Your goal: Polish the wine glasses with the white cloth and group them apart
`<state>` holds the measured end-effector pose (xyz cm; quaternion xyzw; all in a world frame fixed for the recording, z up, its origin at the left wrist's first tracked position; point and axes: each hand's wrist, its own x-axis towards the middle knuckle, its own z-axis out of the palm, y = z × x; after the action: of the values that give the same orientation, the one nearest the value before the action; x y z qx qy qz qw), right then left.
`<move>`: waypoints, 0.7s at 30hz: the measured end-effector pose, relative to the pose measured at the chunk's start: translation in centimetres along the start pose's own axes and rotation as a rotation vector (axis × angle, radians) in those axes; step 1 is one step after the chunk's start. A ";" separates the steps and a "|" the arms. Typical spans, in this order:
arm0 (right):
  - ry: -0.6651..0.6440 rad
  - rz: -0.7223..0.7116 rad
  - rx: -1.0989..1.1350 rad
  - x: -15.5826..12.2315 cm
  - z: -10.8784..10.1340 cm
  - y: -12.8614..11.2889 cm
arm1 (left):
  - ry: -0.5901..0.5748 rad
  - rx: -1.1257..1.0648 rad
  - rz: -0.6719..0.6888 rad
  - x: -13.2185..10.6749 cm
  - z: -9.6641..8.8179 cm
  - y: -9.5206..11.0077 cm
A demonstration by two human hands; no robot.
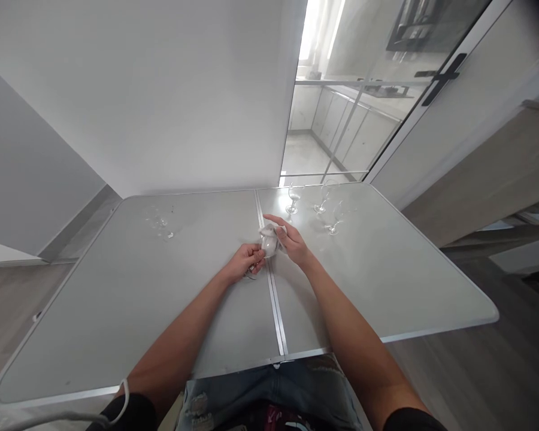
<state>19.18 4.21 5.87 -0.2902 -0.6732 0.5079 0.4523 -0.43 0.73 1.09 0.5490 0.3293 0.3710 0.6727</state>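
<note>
Over the table's middle seam, a small clear stemmed glass is tilted between my hands. My left hand is closed around its stem, and part of the foot shows just below the fingers. A crumpled white cloth is pinched in my right hand and pressed to the rim end of the bowl. My right index finger sticks out past the cloth. The cloth and fingers hide part of the bowl.
Three clear stemmed glasses stand at the back right: one, another and a nearer one. Clear, hard-to-make-out glassware and a small white piece are at the back left. The folding table abuts a wall.
</note>
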 end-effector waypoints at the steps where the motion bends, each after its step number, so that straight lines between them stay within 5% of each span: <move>1: 0.018 0.016 0.035 0.0 0.0 -0.1 | -0.005 0.003 0.003 0.0 0.0 0.0; 5: 0.135 0.025 0.227 0.2 0.2 0.0 | 0.003 0.013 0.018 0.0 0.3 0.3; 11: 0.574 -0.027 0.567 1.4 -0.6 2.2 | 0.096 -0.096 0.066 -0.1 0.2 0.4; 13: 0.628 -0.007 0.643 1.6 -0.5 2.8 | 0.155 -0.174 0.131 0.0 0.1 0.3; 18: 0.321 0.235 0.813 1.1 1.8 2.4 | 0.164 -0.227 0.162 0.2 -0.1 -0.1; 21: 0.185 0.229 0.885 0.8 2.7 1.7 | 0.230 -0.272 0.179 0.1 -0.3 -0.2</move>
<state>16.25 4.27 4.29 -0.1859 -0.3124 0.7650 0.5317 -0.62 0.96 0.87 0.4340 0.3007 0.5309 0.6629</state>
